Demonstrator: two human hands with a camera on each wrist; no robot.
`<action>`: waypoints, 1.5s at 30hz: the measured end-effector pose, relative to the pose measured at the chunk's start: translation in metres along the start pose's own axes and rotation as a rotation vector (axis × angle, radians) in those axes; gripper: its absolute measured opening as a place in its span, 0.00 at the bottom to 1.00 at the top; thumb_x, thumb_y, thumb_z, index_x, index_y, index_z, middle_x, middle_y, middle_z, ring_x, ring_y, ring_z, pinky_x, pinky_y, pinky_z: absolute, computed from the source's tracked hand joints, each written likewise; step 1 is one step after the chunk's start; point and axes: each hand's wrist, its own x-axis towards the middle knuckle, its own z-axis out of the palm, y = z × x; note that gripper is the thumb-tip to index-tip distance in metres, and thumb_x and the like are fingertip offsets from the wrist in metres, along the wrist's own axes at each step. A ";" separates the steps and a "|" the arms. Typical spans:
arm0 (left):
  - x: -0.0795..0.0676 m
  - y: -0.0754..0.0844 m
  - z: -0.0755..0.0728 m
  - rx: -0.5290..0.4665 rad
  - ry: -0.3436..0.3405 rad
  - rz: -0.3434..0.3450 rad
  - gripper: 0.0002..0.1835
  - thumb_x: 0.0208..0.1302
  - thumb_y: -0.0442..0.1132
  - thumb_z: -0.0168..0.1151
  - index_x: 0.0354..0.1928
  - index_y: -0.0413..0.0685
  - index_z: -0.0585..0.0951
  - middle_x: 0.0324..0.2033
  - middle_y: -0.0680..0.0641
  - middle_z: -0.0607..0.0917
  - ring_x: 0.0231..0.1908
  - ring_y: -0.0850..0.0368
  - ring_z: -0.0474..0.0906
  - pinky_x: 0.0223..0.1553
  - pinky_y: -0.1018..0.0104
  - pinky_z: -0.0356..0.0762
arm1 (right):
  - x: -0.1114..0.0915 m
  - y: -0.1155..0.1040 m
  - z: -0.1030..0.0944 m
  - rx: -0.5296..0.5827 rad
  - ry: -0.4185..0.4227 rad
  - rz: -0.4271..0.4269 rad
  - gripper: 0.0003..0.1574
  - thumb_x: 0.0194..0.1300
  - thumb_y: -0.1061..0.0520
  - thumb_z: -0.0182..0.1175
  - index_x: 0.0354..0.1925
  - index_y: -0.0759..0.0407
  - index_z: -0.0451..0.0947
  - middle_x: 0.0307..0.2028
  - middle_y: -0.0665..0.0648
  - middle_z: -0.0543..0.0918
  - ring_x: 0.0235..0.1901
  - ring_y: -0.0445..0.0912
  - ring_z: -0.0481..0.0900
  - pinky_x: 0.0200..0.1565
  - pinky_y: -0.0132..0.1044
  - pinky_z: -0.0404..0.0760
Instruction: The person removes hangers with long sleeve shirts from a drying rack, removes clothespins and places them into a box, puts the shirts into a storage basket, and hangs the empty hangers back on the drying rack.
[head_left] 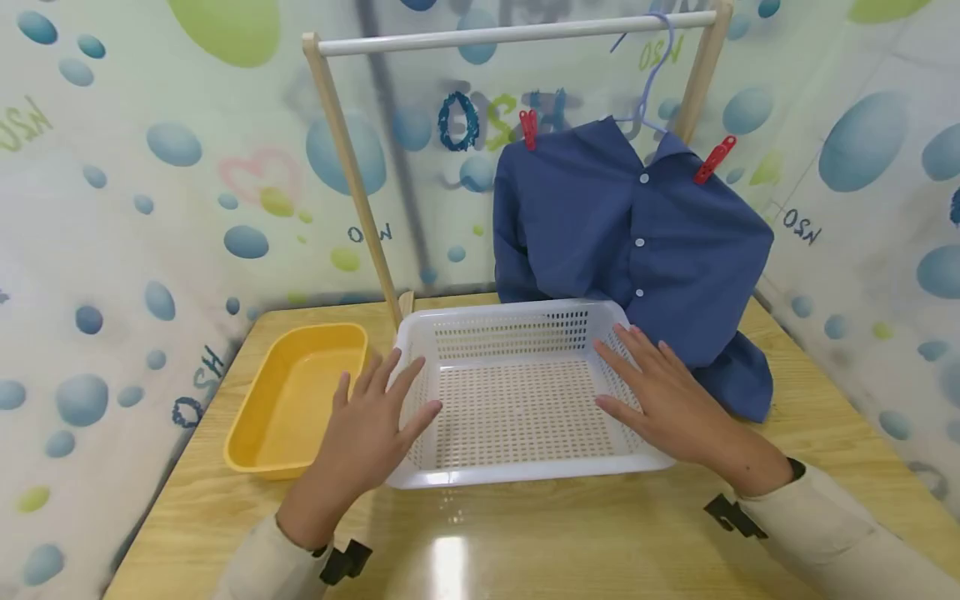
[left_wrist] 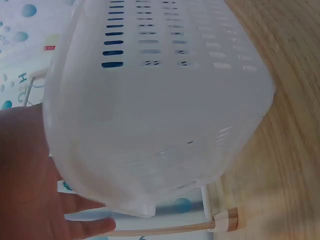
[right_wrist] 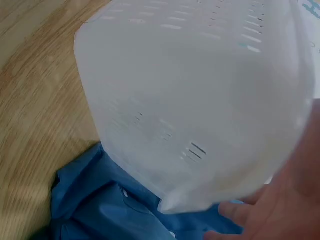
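A white perforated plastic basket (head_left: 525, 473) stands on the table with nothing inside it. My left hand (head_left: 367, 433), fingers spread, is at the basket's left rim; in the left wrist view this hand (left_wrist: 30, 175) lies beside the outer wall of the basket (left_wrist: 150, 100). Over the right rim, my right hand (head_left: 667, 400) has its fingers straight and apart. The right wrist view has that hand (right_wrist: 280, 205) near the basket's rim (right_wrist: 295, 125). Neither hand holds anything; whether they touch the rim is hard to tell.
Behind the basket, a blue shirt (head_left: 570, 217) hangs by a lilac hanger (head_left: 647, 92) from a rack's white bar (head_left: 510, 33). Red clothespins (head_left: 528, 129) grip both its shoulders. A yellow tub (head_left: 300, 400) sits left on the wooden table (head_left: 525, 542).
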 end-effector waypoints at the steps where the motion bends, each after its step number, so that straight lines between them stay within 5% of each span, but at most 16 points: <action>1: 0.001 0.000 0.001 -0.013 0.014 -0.005 0.34 0.72 0.65 0.48 0.73 0.57 0.67 0.74 0.40 0.64 0.74 0.36 0.59 0.67 0.28 0.55 | 0.000 0.001 0.000 0.001 0.011 -0.008 0.44 0.74 0.36 0.52 0.78 0.50 0.53 0.79 0.65 0.49 0.78 0.64 0.44 0.71 0.69 0.48; 5: 0.006 -0.005 0.008 -0.100 0.078 -0.021 0.27 0.74 0.59 0.51 0.64 0.52 0.77 0.68 0.41 0.73 0.67 0.39 0.69 0.59 0.35 0.70 | -0.001 0.007 -0.005 -0.018 0.122 -0.052 0.37 0.72 0.42 0.58 0.73 0.53 0.65 0.74 0.66 0.61 0.73 0.64 0.59 0.67 0.65 0.63; 11: 0.014 -0.018 0.019 -0.235 0.203 -0.013 0.17 0.71 0.49 0.59 0.53 0.49 0.84 0.58 0.43 0.82 0.59 0.40 0.77 0.54 0.38 0.72 | 0.006 0.019 -0.030 0.033 0.466 -0.124 0.18 0.64 0.60 0.66 0.52 0.61 0.83 0.56 0.64 0.80 0.57 0.59 0.75 0.57 0.57 0.74; 15: 0.018 -0.024 0.023 -0.339 0.238 -0.004 0.13 0.70 0.43 0.60 0.51 0.46 0.85 0.56 0.42 0.82 0.58 0.39 0.77 0.58 0.39 0.72 | 0.017 0.032 -0.062 0.111 0.711 -0.065 0.13 0.64 0.64 0.62 0.47 0.65 0.84 0.51 0.66 0.82 0.55 0.61 0.74 0.58 0.59 0.70; 18: 0.021 -0.026 0.024 -0.398 0.216 -0.004 0.13 0.71 0.42 0.60 0.51 0.45 0.84 0.58 0.41 0.80 0.60 0.38 0.75 0.62 0.39 0.70 | 0.028 0.047 -0.085 0.166 0.815 0.075 0.17 0.69 0.61 0.54 0.51 0.67 0.81 0.52 0.70 0.79 0.52 0.61 0.71 0.55 0.59 0.65; 23: 0.022 -0.027 0.026 -0.438 0.164 -0.022 0.13 0.72 0.41 0.59 0.53 0.46 0.83 0.64 0.41 0.76 0.64 0.38 0.73 0.64 0.39 0.69 | 0.049 0.075 -0.106 0.195 0.697 0.336 0.31 0.76 0.50 0.43 0.70 0.63 0.67 0.64 0.73 0.68 0.59 0.66 0.64 0.59 0.65 0.61; 27: 0.021 -0.028 0.027 -0.484 0.140 -0.014 0.13 0.72 0.38 0.57 0.55 0.46 0.82 0.68 0.39 0.72 0.66 0.35 0.71 0.65 0.37 0.68 | 0.063 0.089 -0.112 0.172 0.564 0.415 0.37 0.78 0.44 0.40 0.75 0.62 0.58 0.68 0.75 0.67 0.64 0.72 0.66 0.63 0.69 0.64; 32: 0.021 -0.031 0.031 -0.574 0.083 -0.013 0.16 0.71 0.32 0.53 0.58 0.45 0.79 0.71 0.37 0.67 0.69 0.32 0.65 0.67 0.33 0.61 | 0.070 0.097 -0.111 0.153 0.568 0.401 0.35 0.79 0.43 0.39 0.63 0.69 0.70 0.52 0.78 0.78 0.48 0.72 0.77 0.50 0.68 0.74; 38: 0.021 -0.034 0.031 -0.616 0.038 -0.044 0.21 0.70 0.28 0.49 0.62 0.46 0.77 0.74 0.37 0.61 0.73 0.32 0.58 0.69 0.31 0.55 | 0.076 0.094 -0.112 0.146 0.645 0.354 0.31 0.80 0.46 0.40 0.55 0.71 0.73 0.43 0.77 0.79 0.42 0.70 0.77 0.42 0.62 0.72; 45: 0.022 -0.032 0.033 -0.657 0.030 -0.058 0.23 0.69 0.26 0.46 0.63 0.44 0.75 0.75 0.37 0.59 0.74 0.31 0.56 0.70 0.31 0.53 | 0.081 0.088 -0.116 0.119 0.764 0.294 0.29 0.79 0.46 0.44 0.52 0.69 0.78 0.38 0.73 0.81 0.33 0.56 0.76 0.34 0.38 0.67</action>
